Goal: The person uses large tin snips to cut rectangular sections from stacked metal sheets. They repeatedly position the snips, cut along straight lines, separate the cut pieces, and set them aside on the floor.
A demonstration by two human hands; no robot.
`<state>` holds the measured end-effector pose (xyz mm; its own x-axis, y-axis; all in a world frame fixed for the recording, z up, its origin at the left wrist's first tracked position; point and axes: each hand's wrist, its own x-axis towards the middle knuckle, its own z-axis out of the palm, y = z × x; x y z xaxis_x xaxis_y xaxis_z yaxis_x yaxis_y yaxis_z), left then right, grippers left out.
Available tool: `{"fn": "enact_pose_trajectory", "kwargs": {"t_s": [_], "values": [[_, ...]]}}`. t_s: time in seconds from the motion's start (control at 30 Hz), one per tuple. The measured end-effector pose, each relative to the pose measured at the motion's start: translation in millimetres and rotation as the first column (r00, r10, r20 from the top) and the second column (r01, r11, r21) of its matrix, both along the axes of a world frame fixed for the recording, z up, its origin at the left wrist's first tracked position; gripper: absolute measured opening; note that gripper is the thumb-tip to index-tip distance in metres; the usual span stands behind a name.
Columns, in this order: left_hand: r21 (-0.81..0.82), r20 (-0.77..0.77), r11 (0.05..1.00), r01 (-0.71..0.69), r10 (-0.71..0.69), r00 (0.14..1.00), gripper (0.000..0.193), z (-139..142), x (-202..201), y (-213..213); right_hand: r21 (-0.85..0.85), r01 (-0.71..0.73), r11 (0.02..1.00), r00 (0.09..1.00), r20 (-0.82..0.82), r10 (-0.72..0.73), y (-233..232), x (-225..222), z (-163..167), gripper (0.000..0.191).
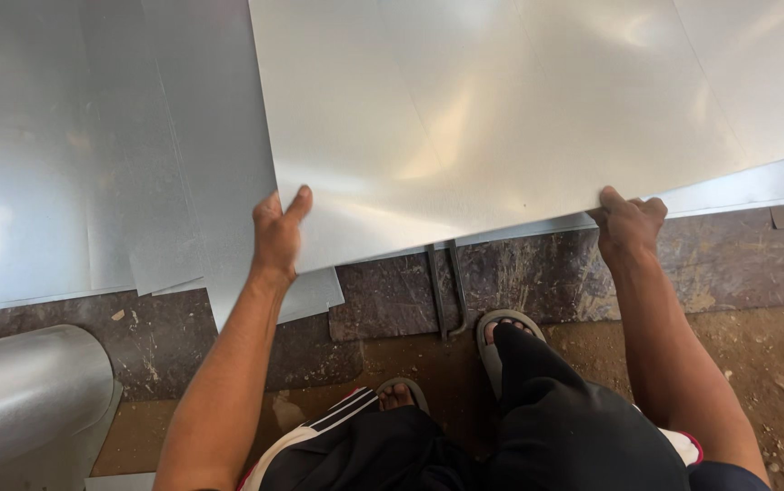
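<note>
Rolled sheet (28,400) is lying far left. Left hand (278,232) is pinching the big metal sheet (501,118) at its near-left corner, right hand (630,223) is clamping the near edge, sheet lifted over the stacked sheets (92,155). Risk: thin sharp edge slipping, cutting fingers or dropping toward sandalled feet (501,332).

Silvery-grey metal sheet (501,118); black trousers (546,427) with white stripes, perhaps red-edged; mottled dark-brown floor slab (546,273).

Metal sheets (92,155) lie on the dirt floor (755,364).
</note>
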<state>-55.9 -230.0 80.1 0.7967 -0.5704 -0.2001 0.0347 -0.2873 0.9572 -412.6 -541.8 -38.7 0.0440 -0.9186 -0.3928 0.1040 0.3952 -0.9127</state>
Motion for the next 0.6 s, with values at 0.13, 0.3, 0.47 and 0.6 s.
{"fn": "enact_pose_trajectory", "kwargs": {"t_s": [0.13, 0.3, 0.47, 0.6], "values": [[-0.105, 0.168, 0.989, 0.105, -0.087, 0.982, 0.038, 6.1, 19.5, 4.2, 0.062, 0.007, 0.998, 0.993, 0.114, -0.014, -4.7, 17.7, 8.6, 0.047], [-0.025, -0.034, 1.000, 0.009, -0.010, 0.999, 0.041, -46.8, -0.1, 48.3, 0.022, -0.119, 0.993, 0.993, -0.011, 0.119, 20.7, 28.3, 15.0, 0.040], [0.116, -0.303, 0.984, -0.135, 0.165, 0.939, 0.041, -74.1, 4.3, 52.6, -0.033, -0.197, 0.980, 0.979, -0.060, 0.195, 22.2, 54.6, 9.1, 0.014], [0.048, -0.203, 0.983, -0.179, 0.185, 0.961, 0.040, -59.4, 34.8, 40.9, -0.305, -0.334, 0.892, 0.902, 0.170, 0.396, 4.1, 77.0, 14.3, 0.013]]}}
